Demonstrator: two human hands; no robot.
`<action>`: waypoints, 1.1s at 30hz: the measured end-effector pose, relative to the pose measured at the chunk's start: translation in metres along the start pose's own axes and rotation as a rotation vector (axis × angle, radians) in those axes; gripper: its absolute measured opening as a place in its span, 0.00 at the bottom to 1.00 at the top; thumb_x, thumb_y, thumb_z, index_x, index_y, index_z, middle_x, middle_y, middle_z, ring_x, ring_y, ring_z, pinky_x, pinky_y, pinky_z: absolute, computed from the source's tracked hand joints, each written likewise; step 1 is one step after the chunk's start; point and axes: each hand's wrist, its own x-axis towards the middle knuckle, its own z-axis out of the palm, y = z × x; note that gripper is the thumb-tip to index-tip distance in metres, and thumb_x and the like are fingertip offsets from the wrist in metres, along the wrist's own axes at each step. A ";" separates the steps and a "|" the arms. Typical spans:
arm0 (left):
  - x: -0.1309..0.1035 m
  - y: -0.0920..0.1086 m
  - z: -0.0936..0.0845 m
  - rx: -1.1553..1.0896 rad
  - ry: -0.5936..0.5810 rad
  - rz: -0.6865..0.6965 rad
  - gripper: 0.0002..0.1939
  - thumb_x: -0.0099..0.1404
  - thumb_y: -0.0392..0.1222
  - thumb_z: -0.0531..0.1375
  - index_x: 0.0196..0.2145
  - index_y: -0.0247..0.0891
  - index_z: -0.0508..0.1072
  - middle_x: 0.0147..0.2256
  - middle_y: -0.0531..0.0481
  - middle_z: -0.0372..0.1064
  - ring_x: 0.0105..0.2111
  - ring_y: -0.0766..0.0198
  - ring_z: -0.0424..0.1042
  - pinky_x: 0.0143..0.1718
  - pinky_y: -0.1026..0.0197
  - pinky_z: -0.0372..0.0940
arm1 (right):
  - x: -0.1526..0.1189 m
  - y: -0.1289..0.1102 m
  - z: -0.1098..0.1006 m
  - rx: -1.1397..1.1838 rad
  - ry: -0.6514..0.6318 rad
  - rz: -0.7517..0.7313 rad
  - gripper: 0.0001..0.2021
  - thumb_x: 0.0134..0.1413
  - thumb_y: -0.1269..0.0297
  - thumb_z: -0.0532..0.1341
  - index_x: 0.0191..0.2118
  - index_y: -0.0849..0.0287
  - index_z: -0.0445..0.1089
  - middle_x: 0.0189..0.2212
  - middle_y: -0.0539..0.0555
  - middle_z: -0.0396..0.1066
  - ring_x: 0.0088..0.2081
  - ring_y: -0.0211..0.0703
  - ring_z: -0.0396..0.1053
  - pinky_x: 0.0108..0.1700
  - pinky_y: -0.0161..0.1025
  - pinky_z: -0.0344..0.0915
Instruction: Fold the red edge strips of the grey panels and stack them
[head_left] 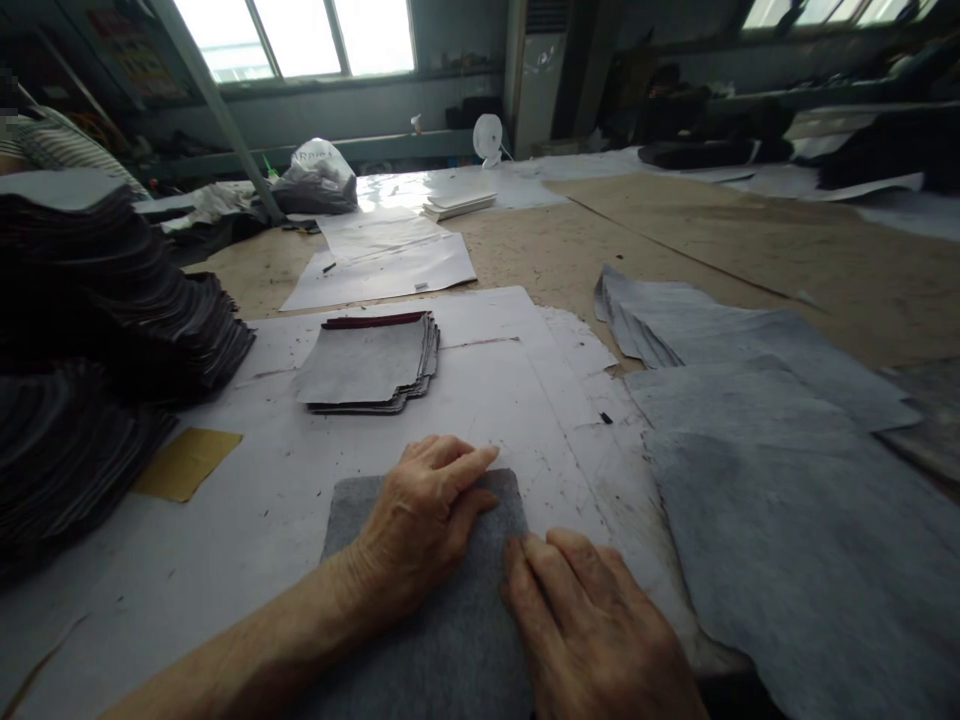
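In front of me a dark grey fabric piece (pixel 450 640) with rounded corners lies on the white table covering. My left hand (pixel 427 500) rests across its far part, index finger and thumb stretched to the right near the far right corner. At the right edge, my right hand (pixel 592 620) has its fingers close together and bent onto the border; its thumb side is partly hidden. Farther off sits a small stack of grey fabric pieces (pixel 367 365) with notched corners and a dark red layer showing at the back.
Tall piles of dark cut pieces (pixel 112 290) stand on the left beside a yellow card (pixel 191 463). Large grey sheets (pixel 810 520) spread over the right side. Behind are white papers (pixel 382 270), a plastic bag (pixel 319 180), a small fan (pixel 487 138) and a person's striped sleeve (pixel 71 145).
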 end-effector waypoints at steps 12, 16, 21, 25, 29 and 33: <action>-0.002 0.001 0.006 0.141 0.096 0.231 0.12 0.60 0.27 0.53 0.37 0.37 0.73 0.32 0.48 0.66 0.31 0.64 0.60 0.32 0.59 0.60 | 0.002 -0.007 0.002 -0.100 0.059 0.031 0.18 0.53 0.80 0.45 0.34 0.69 0.73 0.30 0.58 0.71 0.37 0.48 0.65 0.40 0.42 0.60; -0.003 0.003 0.006 0.172 0.095 0.295 0.11 0.61 0.27 0.51 0.38 0.33 0.71 0.33 0.46 0.65 0.32 0.63 0.59 0.31 0.59 0.61 | 0.001 -0.006 0.002 -0.119 0.060 0.013 0.17 0.54 0.79 0.46 0.34 0.70 0.72 0.30 0.59 0.71 0.37 0.48 0.65 0.41 0.42 0.60; -0.004 0.008 0.004 0.253 0.044 0.340 0.11 0.64 0.30 0.49 0.40 0.30 0.69 0.33 0.45 0.65 0.32 0.62 0.59 0.32 0.57 0.62 | 0.000 -0.005 0.004 -0.158 0.058 -0.022 0.16 0.54 0.79 0.46 0.35 0.68 0.72 0.31 0.58 0.71 0.37 0.47 0.66 0.40 0.42 0.60; -0.004 0.010 0.003 0.312 0.037 0.381 0.12 0.65 0.31 0.48 0.40 0.29 0.69 0.33 0.45 0.64 0.32 0.62 0.60 0.32 0.56 0.62 | -0.002 -0.005 0.004 -0.168 0.058 -0.030 0.15 0.53 0.79 0.47 0.34 0.68 0.72 0.32 0.59 0.71 0.38 0.48 0.65 0.40 0.43 0.60; -0.003 0.009 0.004 0.335 0.036 0.386 0.12 0.65 0.31 0.47 0.40 0.29 0.69 0.32 0.45 0.64 0.31 0.61 0.60 0.31 0.55 0.61 | -0.001 0.002 0.001 0.031 0.057 0.054 0.14 0.53 0.78 0.48 0.34 0.67 0.71 0.31 0.58 0.70 0.37 0.47 0.64 0.39 0.42 0.61; -0.003 0.008 0.003 0.288 0.050 0.345 0.12 0.65 0.31 0.48 0.39 0.31 0.69 0.32 0.46 0.64 0.31 0.62 0.59 0.32 0.57 0.61 | 0.009 0.012 -0.003 0.247 0.075 0.243 0.10 0.51 0.77 0.54 0.35 0.66 0.71 0.28 0.55 0.68 0.32 0.40 0.63 0.35 0.37 0.62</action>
